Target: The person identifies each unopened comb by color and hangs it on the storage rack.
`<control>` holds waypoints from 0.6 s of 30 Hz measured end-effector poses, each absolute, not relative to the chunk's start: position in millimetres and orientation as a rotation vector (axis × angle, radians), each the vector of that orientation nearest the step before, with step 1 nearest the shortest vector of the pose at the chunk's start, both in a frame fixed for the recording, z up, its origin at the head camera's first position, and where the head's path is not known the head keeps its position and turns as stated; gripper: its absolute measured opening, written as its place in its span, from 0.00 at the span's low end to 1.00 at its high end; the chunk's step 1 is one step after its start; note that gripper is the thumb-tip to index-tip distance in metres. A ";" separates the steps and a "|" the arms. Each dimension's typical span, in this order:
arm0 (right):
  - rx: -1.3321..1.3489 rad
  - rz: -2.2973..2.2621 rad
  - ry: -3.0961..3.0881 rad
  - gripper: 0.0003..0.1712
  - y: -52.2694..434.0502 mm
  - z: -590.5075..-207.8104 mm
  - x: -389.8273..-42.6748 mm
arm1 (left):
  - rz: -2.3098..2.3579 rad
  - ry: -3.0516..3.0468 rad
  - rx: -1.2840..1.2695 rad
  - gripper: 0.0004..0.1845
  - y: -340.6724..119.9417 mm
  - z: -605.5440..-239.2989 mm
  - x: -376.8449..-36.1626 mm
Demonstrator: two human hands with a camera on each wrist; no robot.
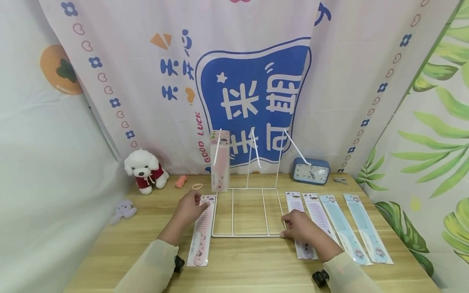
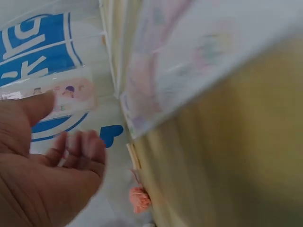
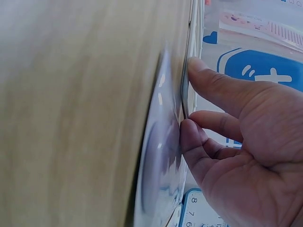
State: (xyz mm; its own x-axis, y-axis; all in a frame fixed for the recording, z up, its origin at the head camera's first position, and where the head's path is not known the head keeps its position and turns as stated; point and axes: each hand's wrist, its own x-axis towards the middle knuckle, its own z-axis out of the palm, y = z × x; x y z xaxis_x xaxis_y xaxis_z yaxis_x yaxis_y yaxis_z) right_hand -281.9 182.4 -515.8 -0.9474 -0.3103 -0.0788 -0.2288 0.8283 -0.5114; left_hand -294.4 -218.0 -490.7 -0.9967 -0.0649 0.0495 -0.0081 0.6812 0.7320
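From the head view, risked tipping the white wire rack and shedding the hung pink comb pack if nudged while the left hand, fingers loosely extended, touched the pink comb card on the desk and the right hand pressed the rack's corner. From the left wrist, showed relaxed fingers holding nothing. From the right wrist, showed fingertips pinching against a carded comb's edge beside the rack wire.

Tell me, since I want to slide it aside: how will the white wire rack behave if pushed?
The wire rack looks light: thin rods, an open frame. It would probably slide easily on the smooth wooden table. With tall hooks and one packaged comb hanging up high, it may tip or wobble. The right hand at the base corner could steady it.
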 end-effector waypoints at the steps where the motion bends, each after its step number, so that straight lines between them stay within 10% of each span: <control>1: -0.425 -0.768 2.851 0.19 182.4 -515.7 -281.7 | -1.161 -2.867 0.081 0.25 -219.2 -494.3 -290.9; 18: -0.395 -0.761 2.845 0.25 180.4 -513.1 -280.1 | -0.833 -3.118 0.324 0.54 -211.5 -507.6 -263.5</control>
